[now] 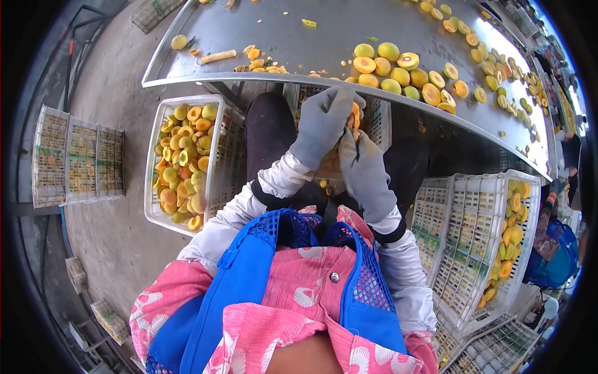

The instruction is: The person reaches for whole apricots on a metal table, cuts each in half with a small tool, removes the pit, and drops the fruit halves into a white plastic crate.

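Note:
In front of my chest, below the table's near edge, both gloved hands meet. My left hand, in a grey glove, is closed around an orange-yellow peach half, mostly covered by the fingers. Just below it, my right hand, also gloved in grey, has its fingers pinched together against the lower side of the fruit. Whether a small tool sits in that pinch is hidden. Beyond my hands, whole and halved peaches lie along the edge of the metal table, some halves showing pits.
A white crate full of peach halves stands on the floor at left. Another crate with peach pieces is at right. Farther left stand stacked crates. Scraps and a wooden-looking stick lie on the table. A person in blue is at far right.

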Demonstrator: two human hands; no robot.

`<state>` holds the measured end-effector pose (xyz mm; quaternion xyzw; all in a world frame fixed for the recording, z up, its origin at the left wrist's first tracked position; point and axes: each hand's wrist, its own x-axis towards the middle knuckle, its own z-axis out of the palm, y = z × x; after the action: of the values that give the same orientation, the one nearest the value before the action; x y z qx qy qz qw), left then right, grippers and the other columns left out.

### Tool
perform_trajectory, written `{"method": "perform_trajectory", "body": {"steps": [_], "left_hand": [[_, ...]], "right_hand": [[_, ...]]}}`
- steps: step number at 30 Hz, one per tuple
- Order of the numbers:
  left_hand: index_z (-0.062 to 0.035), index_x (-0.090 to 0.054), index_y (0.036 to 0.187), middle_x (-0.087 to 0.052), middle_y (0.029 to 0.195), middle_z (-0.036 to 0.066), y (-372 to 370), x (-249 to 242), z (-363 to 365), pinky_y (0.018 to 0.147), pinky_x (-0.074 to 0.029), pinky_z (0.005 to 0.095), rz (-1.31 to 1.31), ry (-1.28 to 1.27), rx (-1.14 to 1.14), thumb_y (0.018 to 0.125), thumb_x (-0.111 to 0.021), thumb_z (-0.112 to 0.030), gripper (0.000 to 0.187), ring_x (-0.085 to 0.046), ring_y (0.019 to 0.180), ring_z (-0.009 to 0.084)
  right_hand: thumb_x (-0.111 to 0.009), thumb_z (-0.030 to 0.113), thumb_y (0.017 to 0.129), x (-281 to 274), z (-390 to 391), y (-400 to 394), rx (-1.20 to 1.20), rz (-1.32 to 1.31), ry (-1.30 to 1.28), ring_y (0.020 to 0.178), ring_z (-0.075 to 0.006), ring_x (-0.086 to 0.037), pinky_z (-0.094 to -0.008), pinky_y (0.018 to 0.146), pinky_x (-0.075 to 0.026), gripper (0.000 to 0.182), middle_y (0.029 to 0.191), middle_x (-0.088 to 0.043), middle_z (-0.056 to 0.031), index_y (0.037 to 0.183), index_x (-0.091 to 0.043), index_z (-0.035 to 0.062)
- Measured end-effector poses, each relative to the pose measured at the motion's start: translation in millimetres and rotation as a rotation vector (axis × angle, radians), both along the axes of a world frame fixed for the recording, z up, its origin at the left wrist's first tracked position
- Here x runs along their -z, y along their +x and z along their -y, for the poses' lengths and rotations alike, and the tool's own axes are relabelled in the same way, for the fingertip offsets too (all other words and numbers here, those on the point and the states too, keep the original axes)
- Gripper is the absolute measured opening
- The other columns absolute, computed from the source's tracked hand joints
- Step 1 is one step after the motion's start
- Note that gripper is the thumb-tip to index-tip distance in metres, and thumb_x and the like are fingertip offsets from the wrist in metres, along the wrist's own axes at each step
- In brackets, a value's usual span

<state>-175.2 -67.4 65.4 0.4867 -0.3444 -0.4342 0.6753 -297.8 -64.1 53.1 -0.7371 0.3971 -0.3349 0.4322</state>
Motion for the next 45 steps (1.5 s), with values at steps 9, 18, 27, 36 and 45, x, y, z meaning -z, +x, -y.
{"method": "perform_trajectory", "body": {"steps": [9,18,27,36,45], "left_hand": [[0.0010,-0.069,0.095,-0.068,0.082,0.007,-5,-7,0,0.068,-0.050,0.0242,-0.001,0.091,0.103,0.099,-0.049,-0.027,0.034,-0.062,0.075,0.0108],[-0.0003,-0.069,0.094,-0.068,0.084,0.005,-5,0,0,0.068,-0.049,0.0238,0.075,0.020,0.082,0.099,-0.049,-0.026,0.032,-0.060,0.074,0.0095],[0.0008,-0.068,0.094,-0.067,0.082,0.008,8,19,8,0.068,-0.051,0.0245,0.011,0.109,0.346,0.099,-0.048,-0.030,0.037,-0.062,0.072,0.0123],[0.0012,-0.059,0.102,-0.068,0.089,0.017,51,56,-24,0.062,-0.055,0.0294,0.022,0.119,-0.269,0.099,-0.046,-0.027,0.031,-0.065,0.069,0.0202],[0.0039,-0.060,0.120,-0.063,0.119,0.025,361,223,-317,0.090,-0.048,0.0443,0.857,1.369,-1.083,0.092,-0.044,-0.051,0.064,-0.060,0.110,0.0403]], "right_hand": [[-0.043,0.047,0.099,-35,2,-16,-0.138,0.323,1.160,0.039,-0.0076,-0.035,-0.0263,0.037,-0.032,0.042,0.055,-0.042,0.0028,0.088,-0.052,0.0070],[-0.038,0.062,0.096,-49,6,-19,-0.274,0.304,1.364,0.044,-0.0042,-0.028,-0.0226,0.041,-0.026,0.052,0.056,-0.032,0.0076,0.082,-0.047,0.0119],[-0.030,0.058,0.101,-3,10,-16,-0.572,0.782,1.677,0.038,-0.0008,-0.017,-0.0180,0.032,-0.014,0.048,0.055,-0.027,0.0103,0.084,-0.044,0.0151],[-0.035,0.058,0.099,29,4,-3,-0.485,0.885,1.493,0.040,-0.0018,-0.019,-0.0181,0.033,-0.018,0.047,0.057,-0.027,0.0096,0.085,-0.047,0.0142],[-0.043,0.067,0.092,39,14,-9,-0.086,0.497,1.465,0.047,-0.0038,-0.024,-0.0215,0.044,-0.026,0.050,0.060,-0.027,0.0098,0.082,-0.045,0.0180]]}}
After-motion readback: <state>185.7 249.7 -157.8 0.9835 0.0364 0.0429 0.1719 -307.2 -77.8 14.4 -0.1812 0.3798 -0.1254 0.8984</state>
